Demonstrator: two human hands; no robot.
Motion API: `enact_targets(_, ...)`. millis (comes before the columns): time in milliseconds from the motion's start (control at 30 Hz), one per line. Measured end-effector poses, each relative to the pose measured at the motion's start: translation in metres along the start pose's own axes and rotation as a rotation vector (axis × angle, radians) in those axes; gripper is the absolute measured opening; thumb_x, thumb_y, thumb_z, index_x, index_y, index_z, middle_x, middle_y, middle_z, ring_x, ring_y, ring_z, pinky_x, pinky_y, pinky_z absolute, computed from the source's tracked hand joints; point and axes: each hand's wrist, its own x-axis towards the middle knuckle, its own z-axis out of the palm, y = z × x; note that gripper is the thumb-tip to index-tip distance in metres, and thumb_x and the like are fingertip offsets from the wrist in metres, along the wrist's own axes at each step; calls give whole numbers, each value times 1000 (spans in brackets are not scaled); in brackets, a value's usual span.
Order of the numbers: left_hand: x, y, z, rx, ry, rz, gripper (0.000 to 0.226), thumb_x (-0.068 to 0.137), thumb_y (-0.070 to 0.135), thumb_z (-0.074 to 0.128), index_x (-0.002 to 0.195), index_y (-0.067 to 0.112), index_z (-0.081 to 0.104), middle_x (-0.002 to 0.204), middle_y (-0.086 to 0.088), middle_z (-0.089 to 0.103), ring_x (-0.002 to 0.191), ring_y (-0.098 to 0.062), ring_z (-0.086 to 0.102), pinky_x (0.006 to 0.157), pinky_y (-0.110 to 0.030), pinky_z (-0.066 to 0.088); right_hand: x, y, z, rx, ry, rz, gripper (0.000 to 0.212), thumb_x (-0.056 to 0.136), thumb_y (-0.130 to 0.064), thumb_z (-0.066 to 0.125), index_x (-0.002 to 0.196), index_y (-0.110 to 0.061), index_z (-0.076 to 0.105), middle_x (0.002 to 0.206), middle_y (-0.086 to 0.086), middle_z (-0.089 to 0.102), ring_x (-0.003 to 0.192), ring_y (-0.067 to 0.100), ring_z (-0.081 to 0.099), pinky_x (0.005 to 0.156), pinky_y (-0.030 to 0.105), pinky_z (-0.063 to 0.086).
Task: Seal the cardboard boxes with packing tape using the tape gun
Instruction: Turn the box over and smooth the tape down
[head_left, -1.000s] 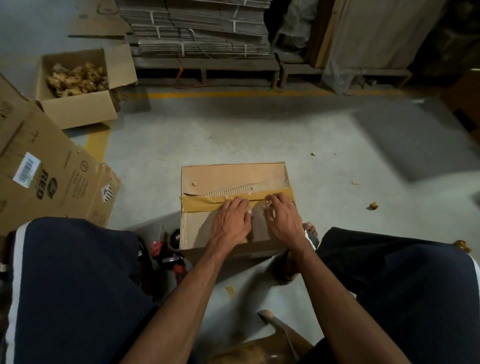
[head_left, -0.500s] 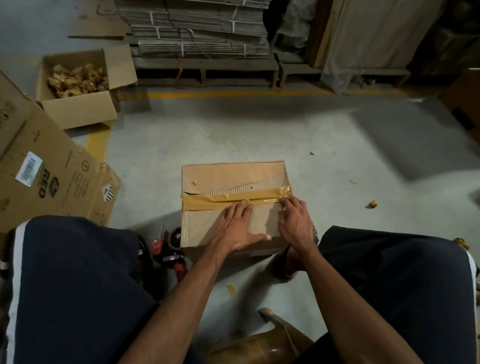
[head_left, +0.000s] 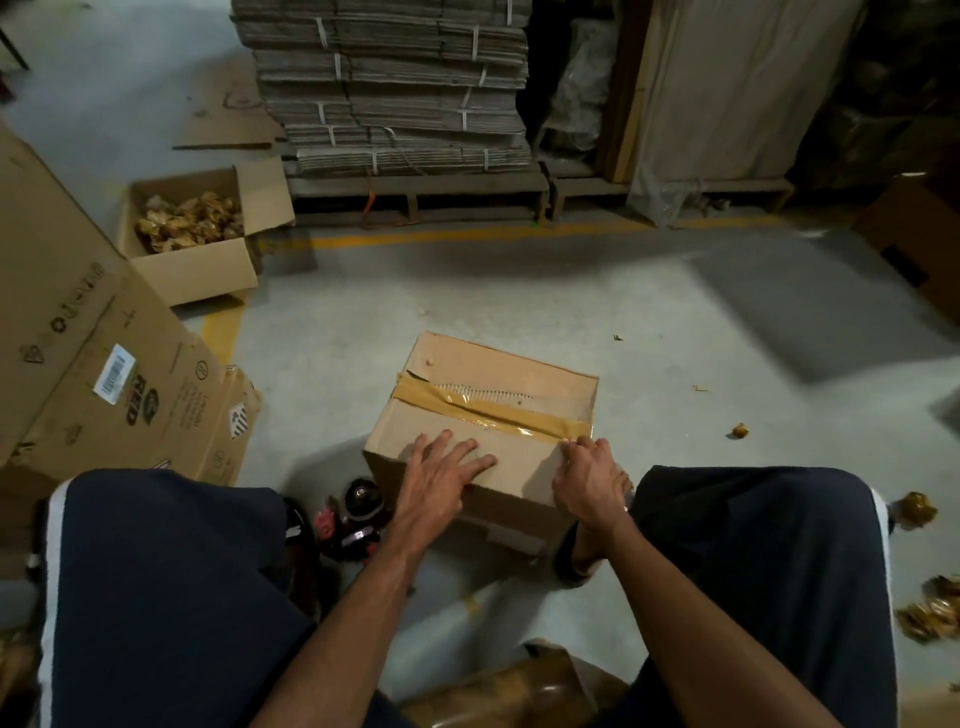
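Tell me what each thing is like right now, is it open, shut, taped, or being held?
Small box: flaps shut, tilted, brown tape across the top.
Left hand: flat on the box top, fingers spread.
Right hand: at the box's right edge, fingertips by the tape end.
Tape gun: lying on the floor, untouched.
Scrap box: open, full of crumpled scraps.
Flat cartons: stacked, strapped in bundles.

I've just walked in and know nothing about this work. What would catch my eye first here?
First, the cardboard box on the floor between the person's knees, with a strip of brown tape across its top. The left hand lies flat on it while the right hand presses the tape's end at the right edge. The red and black tape gun lies on the floor left of the box.
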Motion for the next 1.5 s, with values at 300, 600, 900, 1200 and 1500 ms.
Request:
enact_targets(300, -13, -46, -18, -291, 161, -531, 45, 95, 19, 62, 135, 39, 61, 161, -12, 22, 134, -31, 39, 112, -49, 39, -40, -49, 32, 240, -29, -79, 20, 97, -25, 60, 114, -14, 62, 119, -1, 50, 95, 17, 55, 80, 32, 53)
enact_targets(600, -17, 17, 0, -1026, 1, -639, 95, 96, 35, 68, 161, 38, -1, 150, -18, 32, 123, -34, 55, 91, -37, 52, 27, -12, 11, 107, 36, -106, 17, 94, -21, 65, 112, -21, 67, 111, -1, 52, 103, 17, 44, 83, 36, 48)
enact_targets(900, -1, 3, -2, -923, 48, -639, 95, 89, 9, 73, 159, 40, 16, 150, -16, 40, 137, -36, 44, 103, -46, 48, 36, -2, 12, 176, 43, -31, 59, 91, -41, 75, 143, -27, 51, 144, 9, 41, 136, 31, 34, 111, 50, 33)
enact_targets(1200, -3, -46, 0, -924, 85, -621, 73, 88, -1, 58, 149, 35, 40, 147, -5, 48, 124, -27, 53, 96, -34, 52, 17, -20, 12, 189, -181, 171, 117, 69, -78, 76, 158, -35, 13, 142, 17, 40, 129, 40, 45, 105, 57, 40)
enact_targets(1500, -24, -32, 14, -973, 69, -541, 101, 82, 29, 83, 157, 38, 16, 159, -8, 18, 143, -36, 32, 112, -56, 40, -25, -41, 19, 58, -278, 305, 137, 66, -85, 72, 162, -16, 1, 157, 24, 29, 142, 47, 35, 111, 61, 38)
